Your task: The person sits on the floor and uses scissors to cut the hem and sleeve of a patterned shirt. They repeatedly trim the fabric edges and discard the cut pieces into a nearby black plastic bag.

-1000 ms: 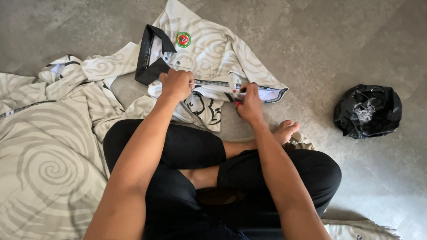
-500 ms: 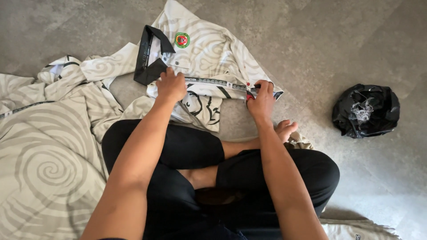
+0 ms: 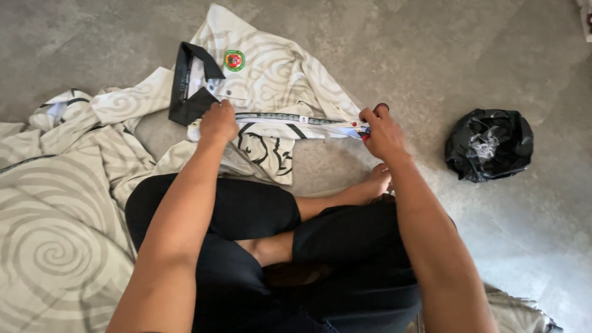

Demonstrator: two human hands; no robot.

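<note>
Head view: left hand [image 3: 219, 121] and right hand [image 3: 382, 132] stretch a shirt's placket strip [image 3: 296, 121] between them. Fingers of both clamped on the strip, above the floor [image 3: 431, 55].

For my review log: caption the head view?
Seated cross-legged, left hand and right hand stretch a cream shirt's edge taut.

Two hands: left hand [image 3: 219, 121], right hand [image 3: 382, 131]. One collared shirt [image 3: 271, 74] upper centre, one black plastic bag [image 3: 490, 145] right, one swirl-patterned cloth pile [image 3: 55, 240] lower left.
</note>
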